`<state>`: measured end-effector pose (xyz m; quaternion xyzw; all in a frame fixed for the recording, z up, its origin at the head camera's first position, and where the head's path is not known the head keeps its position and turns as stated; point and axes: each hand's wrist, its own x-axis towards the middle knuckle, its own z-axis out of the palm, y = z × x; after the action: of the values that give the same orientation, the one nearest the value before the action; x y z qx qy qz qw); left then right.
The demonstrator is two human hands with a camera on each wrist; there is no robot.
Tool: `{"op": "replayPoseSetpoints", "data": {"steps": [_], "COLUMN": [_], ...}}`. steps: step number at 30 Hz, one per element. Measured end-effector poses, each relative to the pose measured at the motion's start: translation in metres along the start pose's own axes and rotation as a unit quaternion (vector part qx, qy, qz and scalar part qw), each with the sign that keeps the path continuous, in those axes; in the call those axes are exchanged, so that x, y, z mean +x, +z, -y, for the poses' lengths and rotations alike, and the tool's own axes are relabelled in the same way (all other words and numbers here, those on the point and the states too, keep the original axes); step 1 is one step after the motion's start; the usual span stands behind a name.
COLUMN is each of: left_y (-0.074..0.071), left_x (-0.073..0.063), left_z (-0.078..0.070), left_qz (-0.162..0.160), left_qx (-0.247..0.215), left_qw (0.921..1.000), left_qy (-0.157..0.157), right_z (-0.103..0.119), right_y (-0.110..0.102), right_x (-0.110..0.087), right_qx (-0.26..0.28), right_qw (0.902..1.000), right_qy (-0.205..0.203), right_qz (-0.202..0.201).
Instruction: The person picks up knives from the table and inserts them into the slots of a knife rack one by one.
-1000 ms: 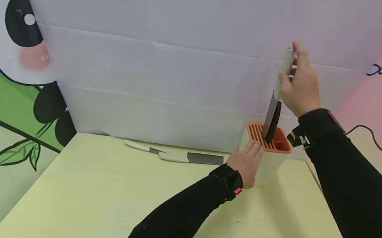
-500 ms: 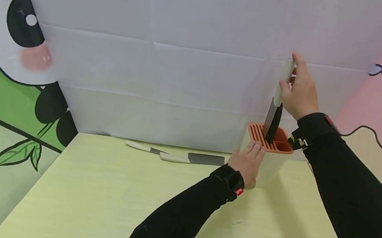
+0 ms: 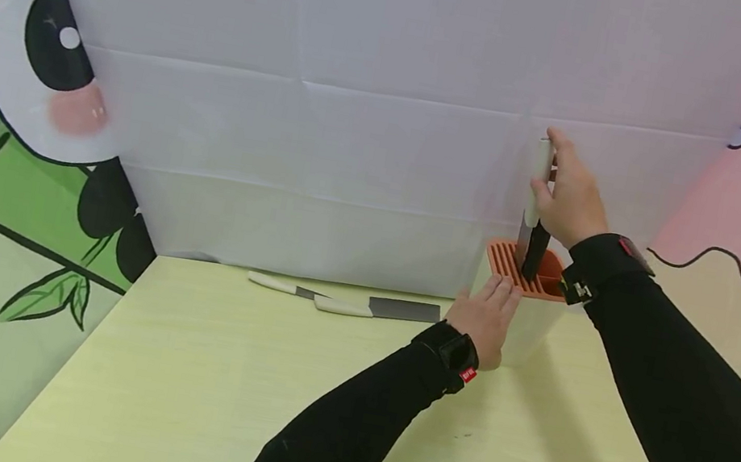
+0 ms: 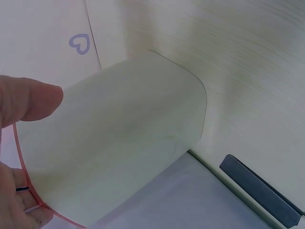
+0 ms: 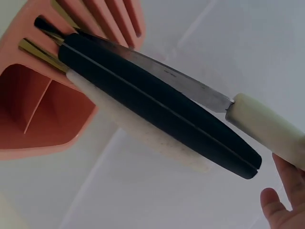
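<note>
My right hand (image 3: 570,199) grips the pale handle of a kitchen knife (image 3: 537,185) held upright over the knife block (image 3: 530,331). Its blade runs down into a slot of the block's orange slotted top; the lower blade is hidden. Beside it a black handle (image 3: 537,252) sticks up from the block. The right wrist view also shows a whitish handle (image 5: 138,124) behind the black one. My left hand (image 3: 483,323) lies on the block's near left side, fingers extended to the rim. In the left wrist view, the thumb (image 4: 43,99) is over the block's pale wall.
Left of the block, a small pale-handled knife (image 3: 269,282) and a pale-handled cleaver (image 3: 401,310) lie near the back of the light yellow table (image 3: 238,405). A white printed cloth (image 3: 356,139) hangs behind. The block's top has open compartments (image 5: 57,119) beside its slots.
My right hand has moved down with the knife, and more of its blade is now inside the block. The left hand stays at the block. The head view has shifted slightly.
</note>
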<state>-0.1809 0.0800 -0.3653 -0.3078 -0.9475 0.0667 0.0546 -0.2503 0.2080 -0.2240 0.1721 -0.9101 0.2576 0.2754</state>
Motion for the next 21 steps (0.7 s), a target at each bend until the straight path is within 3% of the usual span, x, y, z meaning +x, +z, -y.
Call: {"op": "replayPoseSetpoints", "data": {"steps": [8,21], "left_y": [0.002,0.006], "left_x": [0.002,0.001], "left_z": [-0.001,-0.001], "left_qz": [0.007,-0.008], "left_qx": [0.001,0.007], "left_qw": [1.0000,0.9999], "left_qy": [-0.002,0.000], "right_z": [-0.007,-0.016], "right_y": [0.008,0.019], "right_x": [-0.008,-0.017], "right_qx": [-0.011,-0.026], "right_qw": [0.9995,0.9973], "right_qy": [-0.014,-0.038], "right_qz": [0.026,0.056]}}
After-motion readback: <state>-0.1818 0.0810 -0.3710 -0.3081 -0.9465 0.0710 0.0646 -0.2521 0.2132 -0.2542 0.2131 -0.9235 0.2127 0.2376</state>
